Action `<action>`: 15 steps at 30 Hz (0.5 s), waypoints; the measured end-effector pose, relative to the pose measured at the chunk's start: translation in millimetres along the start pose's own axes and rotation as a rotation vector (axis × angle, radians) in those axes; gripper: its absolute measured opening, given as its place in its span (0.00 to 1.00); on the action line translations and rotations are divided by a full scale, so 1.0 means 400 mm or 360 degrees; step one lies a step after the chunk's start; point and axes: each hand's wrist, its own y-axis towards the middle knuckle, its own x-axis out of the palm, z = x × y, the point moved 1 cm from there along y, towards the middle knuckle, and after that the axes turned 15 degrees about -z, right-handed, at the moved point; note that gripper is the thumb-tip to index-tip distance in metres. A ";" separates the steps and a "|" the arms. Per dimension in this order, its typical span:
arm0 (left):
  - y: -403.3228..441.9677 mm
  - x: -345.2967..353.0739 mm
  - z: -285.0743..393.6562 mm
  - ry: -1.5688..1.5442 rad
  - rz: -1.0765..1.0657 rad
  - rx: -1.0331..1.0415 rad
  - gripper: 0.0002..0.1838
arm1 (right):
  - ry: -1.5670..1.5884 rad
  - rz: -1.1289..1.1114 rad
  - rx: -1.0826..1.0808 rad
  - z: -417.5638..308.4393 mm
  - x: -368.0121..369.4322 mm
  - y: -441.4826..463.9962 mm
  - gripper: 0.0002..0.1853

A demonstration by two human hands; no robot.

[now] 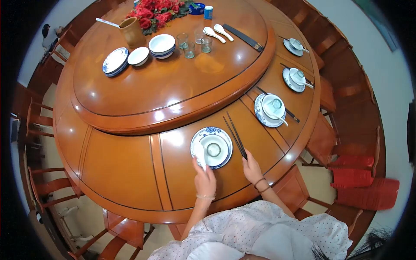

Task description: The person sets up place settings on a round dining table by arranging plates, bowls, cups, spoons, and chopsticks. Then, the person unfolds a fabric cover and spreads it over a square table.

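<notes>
A blue-and-white plate lies near the table's front edge, with a white bowl on it and a small glass inside the bowl. My left hand is closed on the handle of a white spoon at the bowl's left side. To the right of the plate, my right hand grips the lower ends of a pair of dark chopsticks, whose tips point away from me and are slightly apart.
Further place settings line the table's right side. The raised turntable bears stacked plates, bowls, glasses, spoons, chopsticks, a brown pot and red flowers. Chairs surround the table.
</notes>
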 end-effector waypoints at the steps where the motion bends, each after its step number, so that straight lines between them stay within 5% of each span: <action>1: -0.003 -0.003 0.021 -0.0039 0.0082 -0.0017 0.30 | 0.0102 -0.0046 0.0085 -0.023 -0.050 -0.003 0.20; 8: 0.157 0.125 0.264 -0.0710 0.0647 0.0148 0.07 | 0.0299 -0.0334 -0.0079 -0.017 -0.423 0.200 0.17; 10: 0.241 0.225 0.333 -0.0856 0.0751 0.0111 0.08 | -0.0009 -0.0150 -0.0553 0.019 -0.545 0.302 0.18; 15: 0.431 0.387 0.523 -0.0850 0.0572 0.0126 0.09 | -0.0169 -0.0168 -0.0630 0.092 -0.853 0.485 0.20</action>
